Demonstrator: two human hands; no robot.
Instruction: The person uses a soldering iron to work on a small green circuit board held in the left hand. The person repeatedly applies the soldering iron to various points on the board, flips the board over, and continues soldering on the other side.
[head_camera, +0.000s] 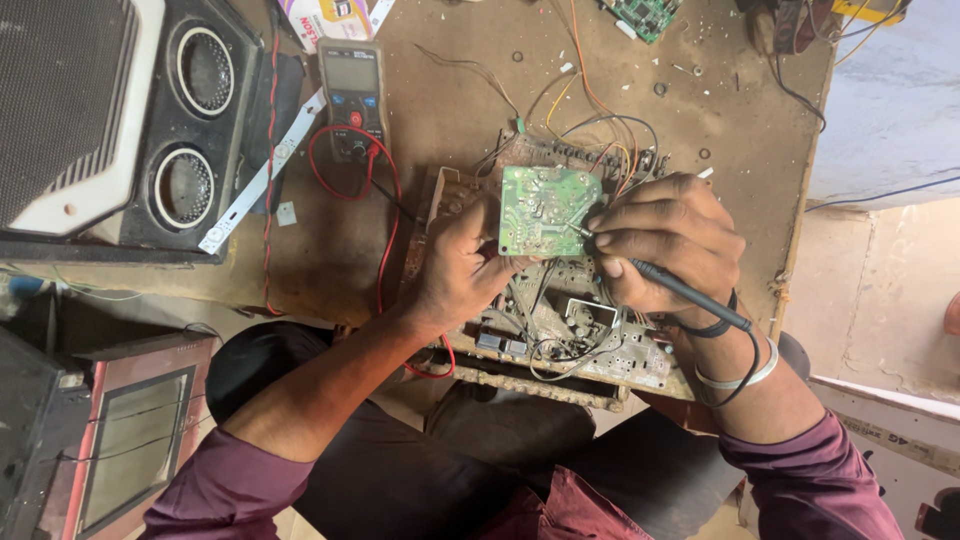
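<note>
Workbench (450, 90): brown, worn top, strewn with loose wires and small parts.

Speaker cabinet (130, 120): black, two round cones, at the workbench's left end.

Large circuit board (560, 340): crowded with components and tangled leads, at the near edge of the workbench, overhanging toward the person's lap.

Multimeter (352, 95): grey-faced, with red and black leads looping out, on the workbench between the speaker cabinet and the large circuit board.

Left hand (455, 270): fingers curled closed around the left edge of the small green board, holding it up.

Right hand (675, 245): closed in a pen-style pinch on the black probe; a bangle on the wrist.

Small green board (545, 210): solder side up, held just above the far part of the large circuit board.

Black probe (680, 290): its tip appears to touch the small green board's right edge, though contact is hard to confirm.
</note>
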